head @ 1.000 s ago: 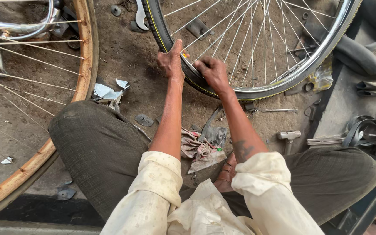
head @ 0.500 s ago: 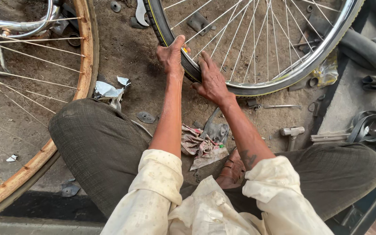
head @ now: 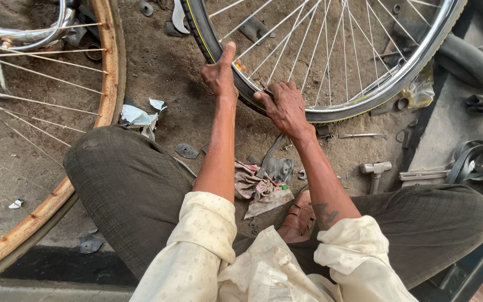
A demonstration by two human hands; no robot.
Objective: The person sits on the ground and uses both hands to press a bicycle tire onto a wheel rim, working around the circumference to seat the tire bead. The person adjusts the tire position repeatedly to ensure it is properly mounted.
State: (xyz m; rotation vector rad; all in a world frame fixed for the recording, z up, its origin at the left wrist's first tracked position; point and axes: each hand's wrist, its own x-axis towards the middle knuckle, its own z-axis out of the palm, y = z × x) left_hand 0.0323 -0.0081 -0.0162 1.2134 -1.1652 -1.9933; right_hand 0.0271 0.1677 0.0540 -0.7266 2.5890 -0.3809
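Both hands clamped on the black tyre of the spoked wheel (rag below).

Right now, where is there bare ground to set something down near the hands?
Bare dirt lies between the rusty rim and the tyre. Crowded: the rag between the knees, and the hammer and scraps below the shiny rim.

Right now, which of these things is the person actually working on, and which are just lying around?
In hand:
left hand and right hand on the black tyre of the chrome wheel rim.

Lying about:
rusty wheel
crumpled rag
small hammer
paper scraps
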